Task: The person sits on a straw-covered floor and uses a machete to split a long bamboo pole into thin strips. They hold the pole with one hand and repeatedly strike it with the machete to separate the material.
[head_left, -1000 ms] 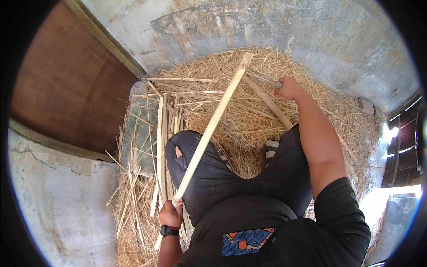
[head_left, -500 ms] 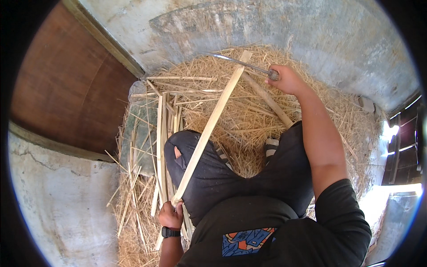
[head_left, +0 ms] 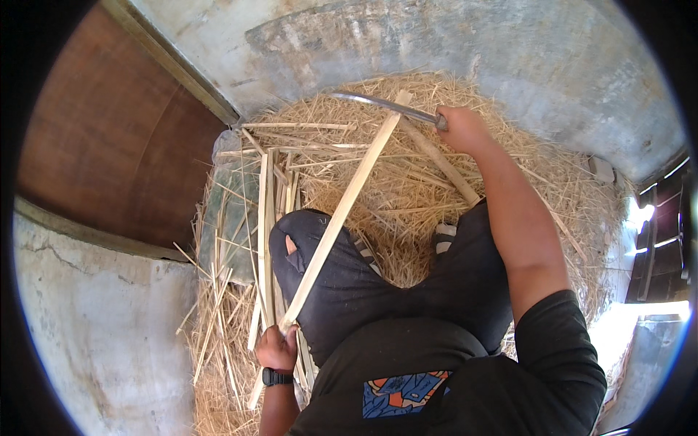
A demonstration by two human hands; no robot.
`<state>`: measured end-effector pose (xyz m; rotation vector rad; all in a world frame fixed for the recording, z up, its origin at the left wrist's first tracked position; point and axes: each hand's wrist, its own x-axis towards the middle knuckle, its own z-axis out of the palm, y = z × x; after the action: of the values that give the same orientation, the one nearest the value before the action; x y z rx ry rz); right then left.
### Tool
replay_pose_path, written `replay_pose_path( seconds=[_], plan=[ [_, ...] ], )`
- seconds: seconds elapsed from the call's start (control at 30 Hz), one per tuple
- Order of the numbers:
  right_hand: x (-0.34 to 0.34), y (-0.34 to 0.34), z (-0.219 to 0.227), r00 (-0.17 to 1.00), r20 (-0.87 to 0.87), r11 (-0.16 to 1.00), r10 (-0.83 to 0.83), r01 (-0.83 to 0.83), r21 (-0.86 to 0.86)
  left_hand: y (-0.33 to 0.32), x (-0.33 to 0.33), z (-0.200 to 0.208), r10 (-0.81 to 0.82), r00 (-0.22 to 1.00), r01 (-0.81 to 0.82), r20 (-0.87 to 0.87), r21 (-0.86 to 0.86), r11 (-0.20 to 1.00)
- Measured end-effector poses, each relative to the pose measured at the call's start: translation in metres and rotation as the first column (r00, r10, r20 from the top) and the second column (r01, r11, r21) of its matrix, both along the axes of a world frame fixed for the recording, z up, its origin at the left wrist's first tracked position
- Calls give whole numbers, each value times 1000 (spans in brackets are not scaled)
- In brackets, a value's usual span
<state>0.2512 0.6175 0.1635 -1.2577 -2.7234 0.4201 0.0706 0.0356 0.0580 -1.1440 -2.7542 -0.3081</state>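
My left hand [head_left: 276, 347], with a black watch on its wrist, is closed round the near end of a long pale bamboo strip [head_left: 342, 218]. The strip slants away over my left knee. Its far end rests on or just above the top of a round wooden pole [head_left: 440, 160]. In my right hand [head_left: 463, 131] is the handle of a machete [head_left: 378, 101] with a long, slightly curved blade. The blade lies across the strip near its far end, its tip pointing left; whether it bites into the strip cannot be told.
Several more pale strips [head_left: 266, 240] lie beside my left knee. Straw and shavings [head_left: 349, 178] cover the ground round my feet. A grey slab [head_left: 231, 218] lies at the left, by a brown wooden panel [head_left: 123, 145]. A curved plaster wall [head_left: 465, 43] stands at the back.
My right hand has turned the machete, so more of the blade's flat side shows, and it has shifted slightly. The strip and my left hand have hardly moved.
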Motion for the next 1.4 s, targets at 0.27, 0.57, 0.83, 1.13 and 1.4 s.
replay_pose_path(
  seconds=[0.27, 0.57, 0.83, 1.13, 1.4],
  plan=[
    [1, -7, 4, 996, -20, 996, 88, -88, 5, 2, 0, 6, -26, 999, 26, -19, 5, 1000],
    [0, -3, 7, 1000, -15, 999, 21, -22, -49, 25, 1, 57, -9, 998, 8, -65, -17, 1000],
    [-8, -57, 50, 976, -205, 952, 78, -11, 307, 139, -37, 162, -219, 948, 215, -230, -42, 976],
    [-25, -104, 60, 932, -258, 860, 254, -96, 500, 241, -25, 217, -345, 933, 308, -108, -260, 915],
    [-20, -116, 60, 894, -260, 813, 365, -170, 557, 267, -15, 226, -416, 905, 381, -92, -266, 885]
  ],
)
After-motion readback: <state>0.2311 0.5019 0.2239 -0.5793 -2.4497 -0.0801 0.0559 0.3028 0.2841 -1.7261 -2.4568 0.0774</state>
